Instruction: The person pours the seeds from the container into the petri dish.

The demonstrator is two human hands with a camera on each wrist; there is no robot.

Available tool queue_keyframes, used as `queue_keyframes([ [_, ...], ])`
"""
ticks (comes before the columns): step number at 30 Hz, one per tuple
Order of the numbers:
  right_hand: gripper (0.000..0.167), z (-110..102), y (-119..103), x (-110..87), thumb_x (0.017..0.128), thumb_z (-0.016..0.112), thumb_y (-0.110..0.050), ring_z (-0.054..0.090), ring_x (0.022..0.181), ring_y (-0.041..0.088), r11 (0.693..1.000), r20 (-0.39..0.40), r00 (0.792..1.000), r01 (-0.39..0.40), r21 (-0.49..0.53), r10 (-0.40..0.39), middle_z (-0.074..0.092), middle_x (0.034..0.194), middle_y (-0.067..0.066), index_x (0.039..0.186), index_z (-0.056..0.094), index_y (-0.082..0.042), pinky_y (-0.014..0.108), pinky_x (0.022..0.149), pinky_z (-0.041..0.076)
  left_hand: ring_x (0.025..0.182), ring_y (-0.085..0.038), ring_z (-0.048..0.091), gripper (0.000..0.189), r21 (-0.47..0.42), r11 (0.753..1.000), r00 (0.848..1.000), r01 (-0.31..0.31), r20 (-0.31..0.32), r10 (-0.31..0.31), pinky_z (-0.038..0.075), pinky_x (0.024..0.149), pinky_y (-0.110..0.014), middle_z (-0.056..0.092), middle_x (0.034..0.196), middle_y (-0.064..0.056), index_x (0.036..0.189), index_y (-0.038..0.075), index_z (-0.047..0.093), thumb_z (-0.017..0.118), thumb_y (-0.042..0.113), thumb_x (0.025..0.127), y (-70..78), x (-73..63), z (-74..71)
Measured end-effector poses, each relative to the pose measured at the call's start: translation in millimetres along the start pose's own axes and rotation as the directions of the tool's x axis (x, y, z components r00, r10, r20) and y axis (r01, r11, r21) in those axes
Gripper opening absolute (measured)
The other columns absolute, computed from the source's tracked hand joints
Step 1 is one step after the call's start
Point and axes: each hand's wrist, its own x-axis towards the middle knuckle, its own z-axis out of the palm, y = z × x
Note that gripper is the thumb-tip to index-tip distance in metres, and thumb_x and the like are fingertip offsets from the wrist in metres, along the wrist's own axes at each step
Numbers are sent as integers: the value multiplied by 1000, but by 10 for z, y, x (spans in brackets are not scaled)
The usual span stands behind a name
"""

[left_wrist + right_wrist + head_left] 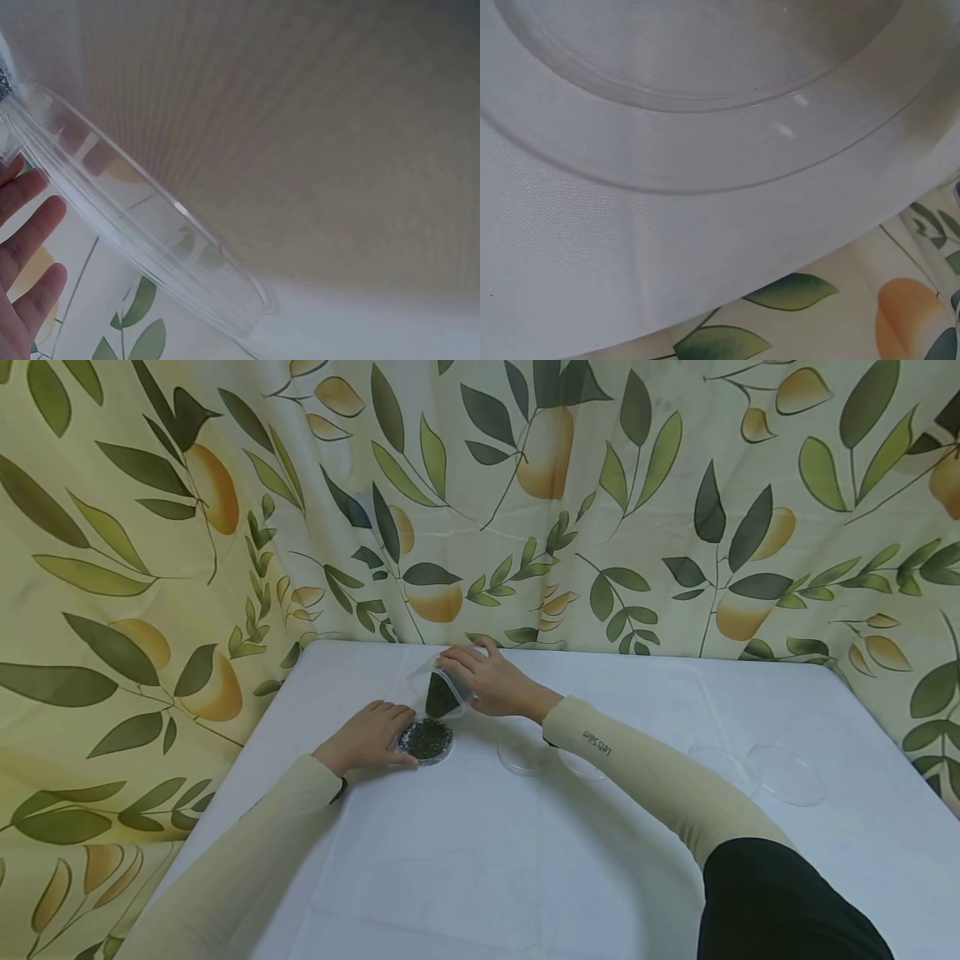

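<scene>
My left hand (375, 737) lies at the left side of a round clear dish (425, 742) of dark granules, its thumb and fingers about the rim. Over the far edge of this dish, my right hand (491, 681) grips a clear container (444, 692) by its right side. The container is tilted, and dark green granules have slid toward its lower lip. In the left wrist view, a clear rim (142, 217) crosses close to the camera, with a hand's fingers (37, 232) at the left edge. Most of the right hand's fingers are hidden behind the container in the head view.
Clear round dishes or lids lie to the right on the white table (450, 877): one (525, 752) near the right forearm, another (581, 766) partly under it, and an overlapping pair (787, 774) farther right. A leaf-and-fruit patterned curtain (465, 552) hangs behind the table.
</scene>
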Motion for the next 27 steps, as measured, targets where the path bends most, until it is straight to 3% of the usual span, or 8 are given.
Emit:
queue_keyframes([
  [27, 84, -33, 2, -32, 64, 82, -32, 47, 125, 23, 1000, 16, 1000, 14, -21, -13, 51, 132, 10, 134, 44, -5, 50, 103, 34, 122, -28, 50, 87, -1, 1000, 1000, -3, -15, 3, 35, 107, -45, 55, 131, -12, 133, 2, 47, 59, 67, 77, 4, -1, 8],
])
